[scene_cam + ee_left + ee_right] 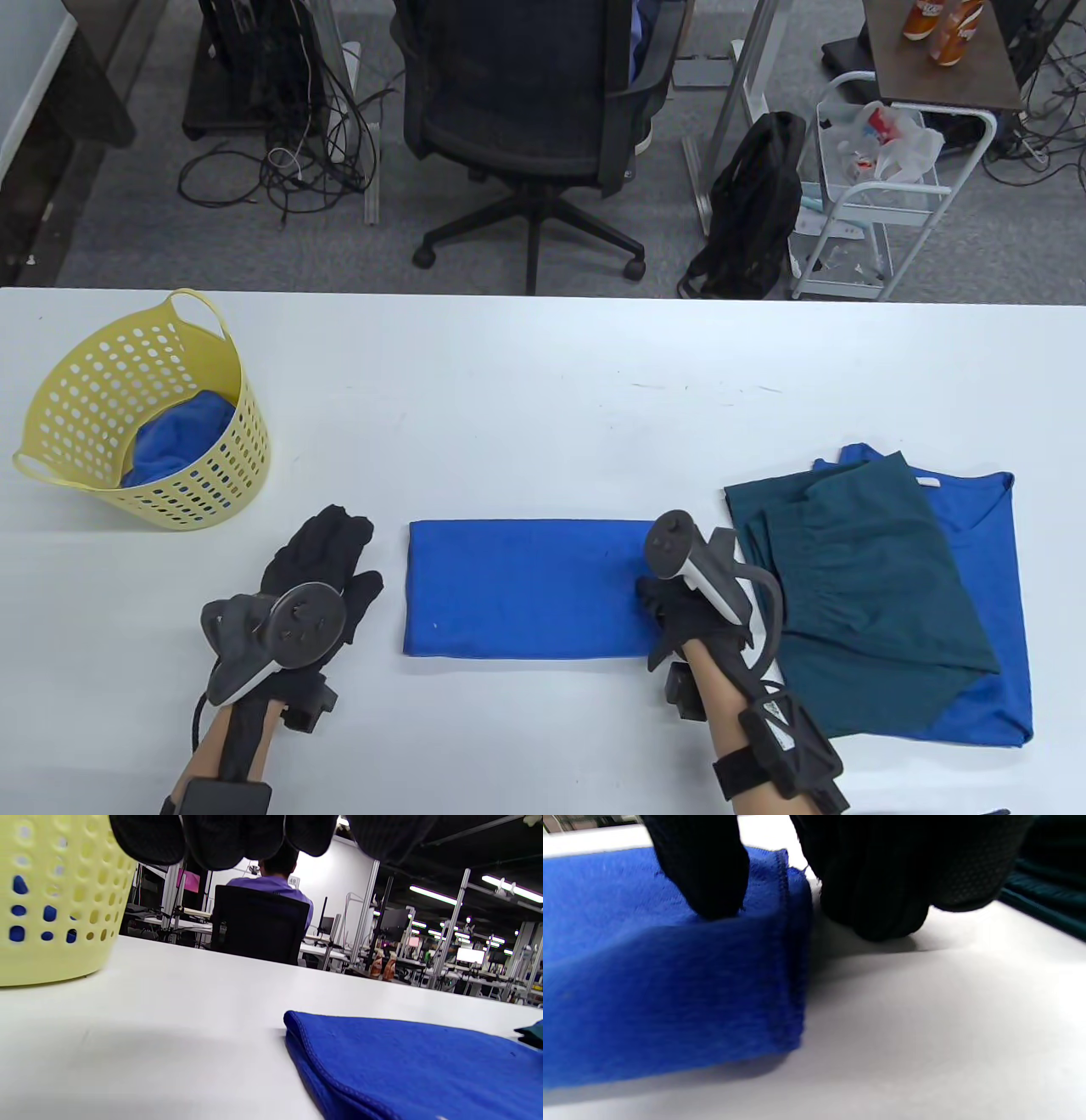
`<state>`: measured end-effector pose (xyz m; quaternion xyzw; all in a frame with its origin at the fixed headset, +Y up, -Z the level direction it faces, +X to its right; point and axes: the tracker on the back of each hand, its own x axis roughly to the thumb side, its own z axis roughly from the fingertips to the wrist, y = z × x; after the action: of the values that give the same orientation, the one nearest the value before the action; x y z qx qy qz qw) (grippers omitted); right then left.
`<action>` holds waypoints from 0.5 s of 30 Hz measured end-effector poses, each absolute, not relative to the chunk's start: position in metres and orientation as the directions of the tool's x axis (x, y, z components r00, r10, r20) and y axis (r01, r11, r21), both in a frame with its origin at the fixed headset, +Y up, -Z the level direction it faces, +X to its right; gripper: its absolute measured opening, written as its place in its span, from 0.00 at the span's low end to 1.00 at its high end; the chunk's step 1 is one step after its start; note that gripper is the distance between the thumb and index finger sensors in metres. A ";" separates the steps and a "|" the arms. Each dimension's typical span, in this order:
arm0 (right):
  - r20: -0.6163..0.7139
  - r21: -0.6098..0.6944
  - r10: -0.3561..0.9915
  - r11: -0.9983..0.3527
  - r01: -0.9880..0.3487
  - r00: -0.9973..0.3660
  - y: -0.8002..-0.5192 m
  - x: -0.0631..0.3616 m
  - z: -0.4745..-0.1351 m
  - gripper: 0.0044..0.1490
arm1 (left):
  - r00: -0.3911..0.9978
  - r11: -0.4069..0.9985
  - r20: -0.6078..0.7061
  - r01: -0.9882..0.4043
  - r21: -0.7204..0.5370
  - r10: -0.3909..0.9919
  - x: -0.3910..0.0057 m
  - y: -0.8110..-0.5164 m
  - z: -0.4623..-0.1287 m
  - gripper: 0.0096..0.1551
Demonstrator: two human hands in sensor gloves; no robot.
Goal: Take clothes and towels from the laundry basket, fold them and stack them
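The yellow laundry basket (148, 416), far left, held one blue item unfolded. Left hand (327, 564) lay open on the table. Right hand (679, 603) pinched the half-folded blue towel (526, 587) (right end). Folded stack (882, 594) stood right.

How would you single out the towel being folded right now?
On the white table, look at the near edge between the two gloved hands. The towel lies there as a flat bright-blue rectangle, apart from the shirt pile at right and the basket at left.
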<state>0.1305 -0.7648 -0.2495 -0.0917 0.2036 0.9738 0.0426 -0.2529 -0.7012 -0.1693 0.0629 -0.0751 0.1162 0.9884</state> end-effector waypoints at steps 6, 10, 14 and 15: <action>-0.330 0.394 -0.023 -0.912 -0.115 -0.944 -0.766 0.105 -0.255 0.54 | 0.965 0.965 0.161 -0.229 0.132 0.207 -0.264 -0.709 -0.164 0.43; -0.302 0.349 -0.043 -0.935 -0.068 -0.952 -0.771 0.095 -0.251 0.53 | 0.943 0.946 0.206 -0.292 0.139 0.260 -0.260 -0.715 -0.163 0.41; -0.347 0.330 0.087 -0.921 -0.208 -0.934 -0.779 0.105 -0.246 0.47 | 0.946 0.956 0.237 -0.258 0.142 0.220 -0.250 -0.715 -0.159 0.42; -0.347 0.318 0.106 -0.921 -0.223 -0.932 -0.778 0.106 -0.245 0.44 | 0.946 0.957 0.241 -0.254 0.140 0.216 -0.249 -0.715 -0.159 0.42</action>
<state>0.1064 -0.7782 -0.2451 -0.1637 0.1790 0.9664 0.0853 -0.2491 -0.7151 -0.1590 0.0848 -0.1125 0.1195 0.9828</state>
